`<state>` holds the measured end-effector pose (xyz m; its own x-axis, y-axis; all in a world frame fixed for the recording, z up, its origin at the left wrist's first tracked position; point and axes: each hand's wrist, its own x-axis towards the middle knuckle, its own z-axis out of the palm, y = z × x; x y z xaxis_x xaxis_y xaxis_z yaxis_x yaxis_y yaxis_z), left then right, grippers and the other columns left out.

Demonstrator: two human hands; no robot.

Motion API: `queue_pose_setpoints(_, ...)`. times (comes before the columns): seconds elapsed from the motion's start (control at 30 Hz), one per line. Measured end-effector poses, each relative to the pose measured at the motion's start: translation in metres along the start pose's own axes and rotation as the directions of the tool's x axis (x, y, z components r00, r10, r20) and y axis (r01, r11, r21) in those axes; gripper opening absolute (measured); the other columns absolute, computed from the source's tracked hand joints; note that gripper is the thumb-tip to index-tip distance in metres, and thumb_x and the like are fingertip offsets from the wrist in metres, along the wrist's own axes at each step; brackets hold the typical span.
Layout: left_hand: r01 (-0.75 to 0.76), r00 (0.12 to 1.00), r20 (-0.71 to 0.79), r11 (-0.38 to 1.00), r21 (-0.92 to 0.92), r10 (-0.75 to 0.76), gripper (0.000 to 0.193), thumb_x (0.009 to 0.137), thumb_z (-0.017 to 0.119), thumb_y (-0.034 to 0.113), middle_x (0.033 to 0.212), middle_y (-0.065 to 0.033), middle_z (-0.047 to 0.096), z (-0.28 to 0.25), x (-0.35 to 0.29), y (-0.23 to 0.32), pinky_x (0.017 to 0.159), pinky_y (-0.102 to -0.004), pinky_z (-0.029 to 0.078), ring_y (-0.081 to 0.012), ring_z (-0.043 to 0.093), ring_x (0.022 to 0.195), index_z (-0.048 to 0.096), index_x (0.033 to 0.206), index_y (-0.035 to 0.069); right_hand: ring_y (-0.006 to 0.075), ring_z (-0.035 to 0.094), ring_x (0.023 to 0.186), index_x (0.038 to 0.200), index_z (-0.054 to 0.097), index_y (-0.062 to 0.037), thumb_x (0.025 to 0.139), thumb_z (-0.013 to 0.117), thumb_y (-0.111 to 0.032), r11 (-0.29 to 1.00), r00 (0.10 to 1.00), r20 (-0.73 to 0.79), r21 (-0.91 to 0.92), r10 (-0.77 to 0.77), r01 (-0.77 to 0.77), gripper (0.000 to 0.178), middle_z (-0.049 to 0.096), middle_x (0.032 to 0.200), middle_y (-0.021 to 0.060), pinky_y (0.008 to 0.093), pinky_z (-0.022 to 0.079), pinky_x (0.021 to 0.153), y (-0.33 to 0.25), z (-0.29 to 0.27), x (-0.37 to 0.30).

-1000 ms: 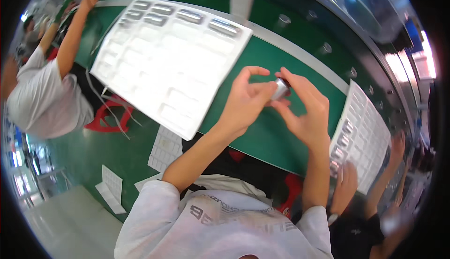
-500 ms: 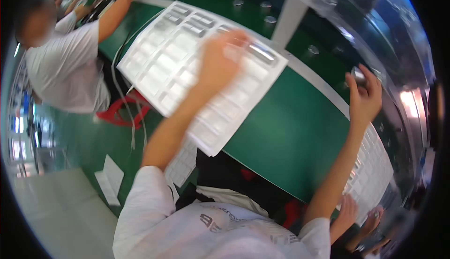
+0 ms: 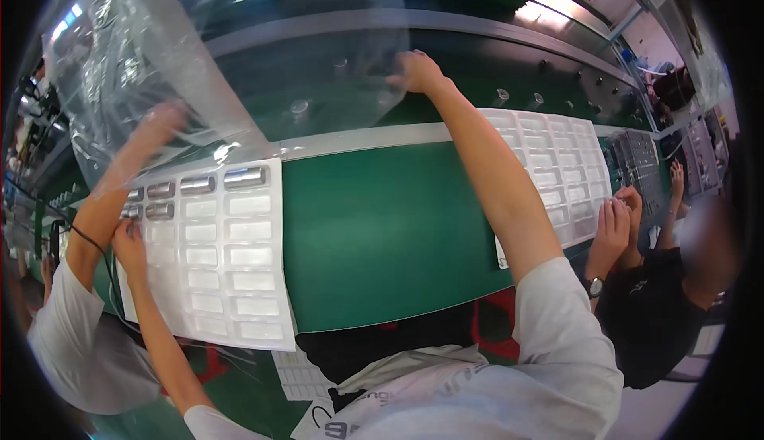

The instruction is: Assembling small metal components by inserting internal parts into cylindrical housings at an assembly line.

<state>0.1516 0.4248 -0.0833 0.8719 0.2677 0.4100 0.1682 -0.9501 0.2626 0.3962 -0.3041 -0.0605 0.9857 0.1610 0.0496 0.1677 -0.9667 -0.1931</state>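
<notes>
A white tray (image 3: 215,281) with rows of rectangular pockets lies on the left of the green work surface. Several silver metal cylinders (image 3: 245,177) lie in its far pockets. My left hand (image 3: 130,251) is at the tray's left side, fingers closed beside the cylinders in the leftmost column; what they pinch is hidden. My right hand (image 3: 418,72) reaches out over the dark green strip beyond the metal rail, beside the edge of a clear plastic sheet. Its fingers are blurred and point left, and no held object shows.
Clear plastic sheeting (image 3: 135,66) hangs at the far left, with a co-worker's blurred arm (image 3: 131,149) behind it. Small cylinders (image 3: 299,109) stand on the far strip. At right, another white tray (image 3: 549,161) lies near a co-worker's hands (image 3: 614,221).
The view has swung right, so the tray now appears at the left. My left hand has moved to the tray's left column. The metal cylinder seen in my right hand earlier no longer shows there.
</notes>
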Motion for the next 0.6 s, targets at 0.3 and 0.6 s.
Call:
queue_pose_setpoints(0.3, 0.073, 0.985, -0.163, 0.991, 0.109, -0.055, 0.025, 0.08, 0.068, 0.002, 0.099, -0.0152, 0.063, -0.029, -0.02, 0.01, 0.078, -0.0358, 0.05, -0.0292, 0.062, 0.087, 0.064, 0.105, 0.002, 0.0365, 0.056, 0.113, 0.12, 0.065, -0.0104, 0.078, 0.072, -0.036, 0.98, 0.942, -0.335, 0.193, 0.019, 0.049, 0.049, 0.065, 0.104, 0.0227, 0.0427, 0.044, 0.1, -0.021, -0.067, -0.05)
queue_pose_setpoints(0.6, -0.018, 0.964, -0.265, 0.999, 0.048, 0.03, 0.014, 0.087, 0.066, 0.001, 0.099, -0.0136, 0.061, -0.089, -0.111, 0.16, 0.072, -0.0311, 0.053, -0.0247, 0.062, 0.082, 0.064, 0.1, -0.004, 0.0442, 0.047, 0.126, 0.131, 0.052, -0.01, 0.079, 0.067, -0.029, 0.703, 0.685, -0.306, -0.065, 0.662, -0.708, 0.057, 0.048, 0.134, 0.0246, 0.0544, 0.041, 0.101, 0.167, -0.078, -0.029)
